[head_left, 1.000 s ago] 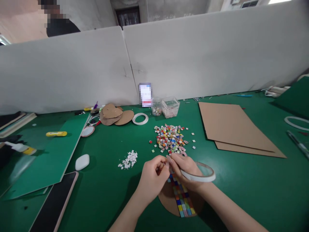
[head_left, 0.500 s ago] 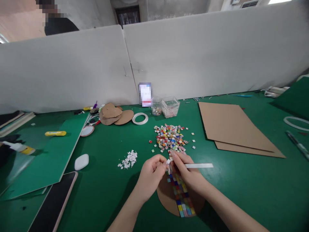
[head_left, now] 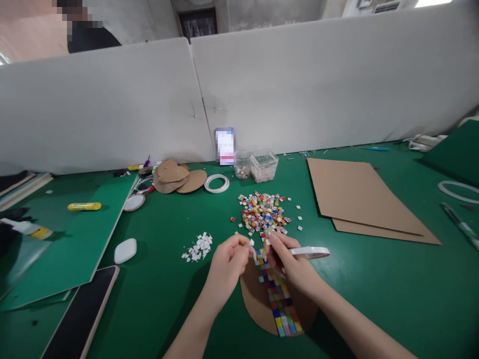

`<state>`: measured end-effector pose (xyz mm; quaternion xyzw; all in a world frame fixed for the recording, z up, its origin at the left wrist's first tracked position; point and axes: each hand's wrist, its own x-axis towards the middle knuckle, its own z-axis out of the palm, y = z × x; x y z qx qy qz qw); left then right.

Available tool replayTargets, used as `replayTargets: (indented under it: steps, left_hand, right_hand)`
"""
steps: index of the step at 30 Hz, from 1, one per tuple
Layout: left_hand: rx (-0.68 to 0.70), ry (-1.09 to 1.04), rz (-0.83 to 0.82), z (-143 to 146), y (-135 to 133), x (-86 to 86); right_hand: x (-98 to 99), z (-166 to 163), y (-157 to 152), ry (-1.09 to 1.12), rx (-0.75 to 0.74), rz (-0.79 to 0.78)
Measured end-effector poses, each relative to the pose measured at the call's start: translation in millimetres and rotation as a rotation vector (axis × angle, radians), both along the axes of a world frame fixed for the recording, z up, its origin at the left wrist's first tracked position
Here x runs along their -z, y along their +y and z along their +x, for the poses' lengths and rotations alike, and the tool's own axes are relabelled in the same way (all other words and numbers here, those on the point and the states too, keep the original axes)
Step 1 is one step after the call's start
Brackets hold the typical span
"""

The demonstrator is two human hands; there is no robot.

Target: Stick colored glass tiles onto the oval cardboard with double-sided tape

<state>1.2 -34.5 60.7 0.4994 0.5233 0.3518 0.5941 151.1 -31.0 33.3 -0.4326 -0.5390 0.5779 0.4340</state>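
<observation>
My left hand [head_left: 227,263] is closed in a pinch, with a small white square piece [head_left: 251,243] at its fingertips. A little to its right, my right hand [head_left: 294,264] is closed around white tweezers [head_left: 311,252], whose back end points right. A small pale tile [head_left: 267,242] shows at the right fingertips. Both hands are over the far part of a round brown board [head_left: 256,309]. A band of coloured mosaic tiles [head_left: 286,319] runs across the board, partly hidden by my right hand. Just beyond the fingers lies a heap of loose mosaic tiles [head_left: 264,212].
White scraps [head_left: 198,248] lie left of my hands. Two clear containers [head_left: 264,165] and a lit phone [head_left: 225,147] stand by the partition. Brown sheets [head_left: 359,194] lie at right; a dark phone [head_left: 84,309] and a white case [head_left: 125,251] at left. A person [head_left: 92,37] is beyond the partition.
My hands have moved slightly apart, the left one to the left with the white piece. The tweezers have turned, showing their curved back end. More of the band's far tiles shows.
</observation>
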Motion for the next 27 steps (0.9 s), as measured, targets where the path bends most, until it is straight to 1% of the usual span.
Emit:
replayTargets:
  steps: [2,4,8,11,13,16,27]
  left_hand:
    - [-0.037,0.192,0.131,-3,1,-0.2]
    - [-0.06,0.36,0.228,-6,3,0.2]
    - [-0.048,0.582,0.271,-15,6,2.6]
    - [-0.016,0.805,0.305,-21,8,2.8]
    - [0.015,0.935,0.298,-23,10,1.6]
    - [0.061,1.02,0.255,-26,11,-0.3]
    - [0.124,1.126,0.16,-28,13,-2.6]
  right_hand:
    - [-2.3,0,1,0.017,0.004,0.027]
    - [-4.4,0,1,0.023,0.005,0.032]
    - [-4.2,-1,1,0.043,-0.003,0.006]
    - [0.0,-2,1,0.075,0.011,0.007]
    - [3.4,-3,2,0.098,0.012,-0.011]
    - [6.5,-3,3,0.129,0.001,-0.021]
    - [4.0,-3,2,0.199,-0.043,-0.049]
